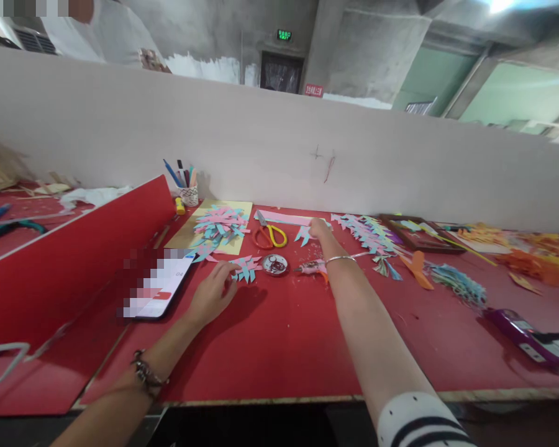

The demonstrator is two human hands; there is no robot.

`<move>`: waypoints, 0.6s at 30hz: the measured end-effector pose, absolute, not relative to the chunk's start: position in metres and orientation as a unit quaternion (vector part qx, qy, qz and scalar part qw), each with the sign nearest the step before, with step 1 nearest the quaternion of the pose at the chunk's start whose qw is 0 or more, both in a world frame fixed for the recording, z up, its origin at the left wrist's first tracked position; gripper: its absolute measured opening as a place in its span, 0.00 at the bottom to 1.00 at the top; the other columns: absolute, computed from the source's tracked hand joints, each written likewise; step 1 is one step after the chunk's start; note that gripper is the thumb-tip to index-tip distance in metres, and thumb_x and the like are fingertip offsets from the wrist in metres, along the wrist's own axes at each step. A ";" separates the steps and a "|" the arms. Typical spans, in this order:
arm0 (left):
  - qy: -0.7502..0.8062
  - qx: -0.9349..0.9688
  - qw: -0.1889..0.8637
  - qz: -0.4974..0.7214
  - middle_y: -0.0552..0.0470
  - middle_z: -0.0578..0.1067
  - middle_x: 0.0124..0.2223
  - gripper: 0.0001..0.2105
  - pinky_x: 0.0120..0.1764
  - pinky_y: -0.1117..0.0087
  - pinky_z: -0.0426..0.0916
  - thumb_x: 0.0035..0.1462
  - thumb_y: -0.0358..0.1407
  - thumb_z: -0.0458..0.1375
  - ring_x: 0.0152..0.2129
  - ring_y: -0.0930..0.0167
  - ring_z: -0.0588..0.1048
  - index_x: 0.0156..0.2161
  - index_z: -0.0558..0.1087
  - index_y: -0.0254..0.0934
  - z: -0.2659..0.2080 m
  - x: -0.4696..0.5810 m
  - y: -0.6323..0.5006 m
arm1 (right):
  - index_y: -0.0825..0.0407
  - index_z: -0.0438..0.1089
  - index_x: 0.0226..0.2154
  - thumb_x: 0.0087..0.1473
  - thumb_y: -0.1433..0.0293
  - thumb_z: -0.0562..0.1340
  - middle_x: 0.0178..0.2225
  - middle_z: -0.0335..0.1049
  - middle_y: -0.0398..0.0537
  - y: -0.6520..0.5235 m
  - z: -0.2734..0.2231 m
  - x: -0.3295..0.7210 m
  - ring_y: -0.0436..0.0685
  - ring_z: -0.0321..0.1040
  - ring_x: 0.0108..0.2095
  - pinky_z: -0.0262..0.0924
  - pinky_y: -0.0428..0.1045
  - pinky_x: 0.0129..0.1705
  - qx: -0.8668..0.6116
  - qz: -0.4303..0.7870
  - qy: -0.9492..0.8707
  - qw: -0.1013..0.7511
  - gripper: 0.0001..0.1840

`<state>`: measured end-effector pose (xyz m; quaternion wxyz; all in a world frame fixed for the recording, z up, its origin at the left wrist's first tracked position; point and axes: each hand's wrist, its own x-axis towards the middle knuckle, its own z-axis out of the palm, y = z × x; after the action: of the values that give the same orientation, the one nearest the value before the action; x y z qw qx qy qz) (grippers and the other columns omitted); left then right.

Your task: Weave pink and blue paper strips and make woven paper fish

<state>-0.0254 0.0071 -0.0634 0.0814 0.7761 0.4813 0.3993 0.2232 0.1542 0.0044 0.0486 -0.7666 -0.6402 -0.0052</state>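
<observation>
My left hand [213, 290] rests low over the red table, its fingers bent and apart from the thumb. Its fingertips are beside a small cluster of pink and blue cut paper strips [246, 270]. Farther off, my right hand [320, 230] has its fingers pressed together at a blue and pink cut paper piece [304, 234], close to a long pink paper strip [284, 218]; the fingertips are partly hidden. Between the hands lie scissors [270, 234] with red and yellow handles, and a small dish [275, 265] of dark bits. A pink glue gun [312, 267] lies partly behind my right forearm.
More cut strips [221, 225] are heaped on a yellow sheet [242, 211]. A phone [163, 292] leans at left by a red divider [84, 261]. Behind are a pen cup [189, 194] and white partition [261, 149]. A purple device [526, 335] sits at right.
</observation>
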 end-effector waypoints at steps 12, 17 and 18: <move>0.464 0.736 0.265 0.416 0.52 0.69 0.31 0.16 0.28 0.72 0.64 0.47 0.42 0.48 0.22 0.74 0.66 0.40 0.64 0.36 -0.046 -0.016 0.000 | 0.53 0.65 0.34 0.46 0.72 0.54 0.35 0.70 0.46 0.051 0.064 0.219 0.51 0.66 0.36 0.57 0.50 0.42 -0.438 0.102 -0.803 0.391 0.10; 0.372 0.711 0.509 0.313 0.51 0.73 0.32 0.17 0.34 0.70 0.64 0.43 0.45 0.53 0.29 0.70 0.69 0.36 0.70 0.36 -0.024 0.013 -0.019 | 0.52 0.64 0.34 0.46 0.72 0.54 0.35 0.70 0.45 -0.018 0.015 0.201 0.50 0.67 0.36 0.60 0.48 0.40 -0.388 0.249 -0.817 0.346 0.09; 0.377 0.694 0.533 0.303 0.51 0.73 0.31 0.16 0.34 0.70 0.64 0.43 0.45 0.54 0.29 0.70 0.70 0.33 0.70 0.35 -0.022 0.018 -0.021 | 0.51 0.64 0.34 0.47 0.72 0.54 0.35 0.70 0.45 -0.024 0.008 0.199 0.50 0.67 0.36 0.61 0.48 0.40 -0.390 0.252 -0.817 0.343 0.09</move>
<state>0.0183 -0.0213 -0.0219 0.5331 0.6941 0.3774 0.3026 0.1993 -0.0238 0.0083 0.3432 -0.3897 -0.8165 0.2523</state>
